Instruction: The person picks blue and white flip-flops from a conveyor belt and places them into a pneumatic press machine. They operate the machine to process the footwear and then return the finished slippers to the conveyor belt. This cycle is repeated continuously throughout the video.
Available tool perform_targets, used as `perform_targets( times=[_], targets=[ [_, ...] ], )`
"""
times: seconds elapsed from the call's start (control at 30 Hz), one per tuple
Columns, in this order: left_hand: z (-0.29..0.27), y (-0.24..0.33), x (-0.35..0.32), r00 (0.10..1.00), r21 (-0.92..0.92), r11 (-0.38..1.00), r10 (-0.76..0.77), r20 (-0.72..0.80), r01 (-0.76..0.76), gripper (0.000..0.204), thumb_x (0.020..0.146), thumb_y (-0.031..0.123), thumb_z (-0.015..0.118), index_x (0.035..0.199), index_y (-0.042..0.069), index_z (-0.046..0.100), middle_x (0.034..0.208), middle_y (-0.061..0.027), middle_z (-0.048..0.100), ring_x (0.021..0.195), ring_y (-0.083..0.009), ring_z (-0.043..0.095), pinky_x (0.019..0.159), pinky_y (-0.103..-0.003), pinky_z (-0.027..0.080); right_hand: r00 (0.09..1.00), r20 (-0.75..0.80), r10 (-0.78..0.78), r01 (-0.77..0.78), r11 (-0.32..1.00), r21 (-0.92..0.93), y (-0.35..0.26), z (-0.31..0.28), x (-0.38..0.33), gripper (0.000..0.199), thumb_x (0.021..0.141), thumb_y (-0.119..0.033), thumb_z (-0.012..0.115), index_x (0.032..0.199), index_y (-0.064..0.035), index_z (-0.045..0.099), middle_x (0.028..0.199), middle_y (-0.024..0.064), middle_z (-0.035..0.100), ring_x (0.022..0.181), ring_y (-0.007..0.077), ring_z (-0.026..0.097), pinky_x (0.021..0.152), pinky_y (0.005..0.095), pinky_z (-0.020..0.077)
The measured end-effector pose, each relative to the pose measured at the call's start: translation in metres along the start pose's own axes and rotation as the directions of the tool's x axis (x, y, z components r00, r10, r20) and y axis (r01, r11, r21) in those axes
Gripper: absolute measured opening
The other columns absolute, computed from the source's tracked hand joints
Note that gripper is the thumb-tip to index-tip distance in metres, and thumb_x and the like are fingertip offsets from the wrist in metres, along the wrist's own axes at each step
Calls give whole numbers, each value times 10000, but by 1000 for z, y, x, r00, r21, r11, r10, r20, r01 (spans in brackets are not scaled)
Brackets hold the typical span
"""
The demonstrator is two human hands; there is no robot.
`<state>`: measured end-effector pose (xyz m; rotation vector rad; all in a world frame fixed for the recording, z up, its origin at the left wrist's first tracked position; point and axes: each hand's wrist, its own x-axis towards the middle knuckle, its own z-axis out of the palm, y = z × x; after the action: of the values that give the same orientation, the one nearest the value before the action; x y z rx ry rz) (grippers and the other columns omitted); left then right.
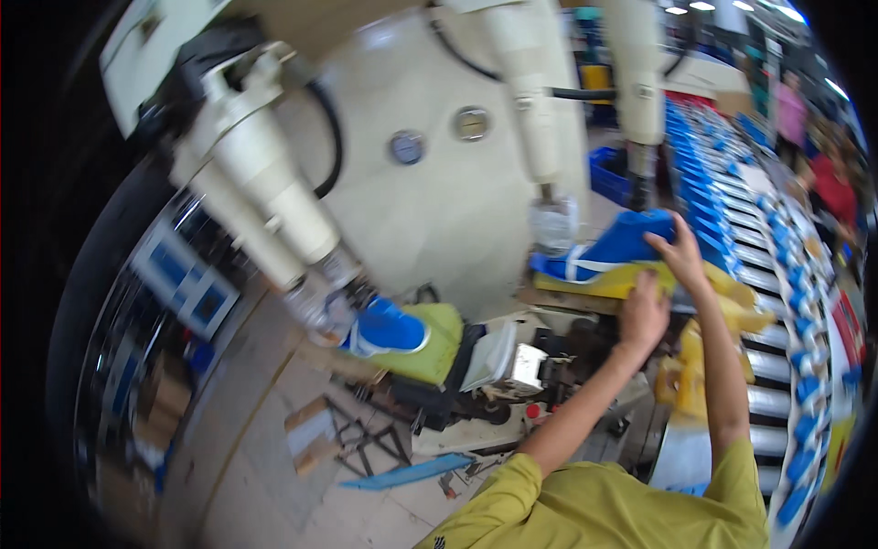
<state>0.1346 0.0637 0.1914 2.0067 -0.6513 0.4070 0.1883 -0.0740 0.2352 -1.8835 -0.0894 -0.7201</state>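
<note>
A blue shoe upper with white stripes (622,242) lies along a yellow pad (590,279) at a pressing machine, its toe pointing left beneath a pale pressing arm (535,119). My right hand (681,254) grips the raised heel end, thumb and fingers on its edge. Closer to me, my left hand (645,316) has its bent fingers against the yellow pad's near side; blur softens the fingertips. At the left station, a second blue shoe upper (391,327) rests on a yellow-green pad (439,343), under another pressing arm (274,174). Neither hand is near that one.
On the right, a roller conveyor (754,256) carries rows of blue pieces. Yellow shaped parts (700,371) sit beside my right forearm. A blue crate (608,174) stands behind the machine. Blue strips and a metal frame (370,444) lie on the floor. Other people (828,188) are far right.
</note>
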Motion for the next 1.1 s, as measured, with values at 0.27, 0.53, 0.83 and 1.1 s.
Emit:
perform_targets(
  times=[0.27,0.53,0.83,1.1],
  targets=[
    [10,-36,-2,996,-218,972,85,-25,-88,403,973,223,554,1297,-15,520,1252,-177,574,1064,-349,625,923,-430,498,954,-8,-299,299,953,42,-71,11,-24,292,787,-48,775,1004,13,590,853,73,618,800,148,576,728,273,471],
    [-78,-57,-25,920,-765,-541,43,390,350,722,938,668,409,1346,78,482,1259,-168,569,1167,-304,575,1036,-448,463,830,-131,-543,530,839,-120,-143,54,-116,311,696,-110,819,894,-7,603,839,153,598,805,313,628,739,379,497],
    [-87,-3,-46,625,-623,-408,-148,766,667,731,920,613,419,1306,0,518,1127,-177,658,973,-300,663,878,-429,546,998,-20,52,-55,933,-355,-48,59,-37,578,852,-367,728,1236,35,572,1194,264,615,1081,410,615,907,446,504],
    [-69,5,-95,312,-137,-530,256,915,837,887,864,635,477,1440,-30,366,1344,-276,514,1190,-428,551,1020,-505,465,710,-582,-397,92,871,-482,-107,-27,-89,175,817,-73,718,934,-62,589,820,141,591,774,341,620,647,412,487]
  ],
)
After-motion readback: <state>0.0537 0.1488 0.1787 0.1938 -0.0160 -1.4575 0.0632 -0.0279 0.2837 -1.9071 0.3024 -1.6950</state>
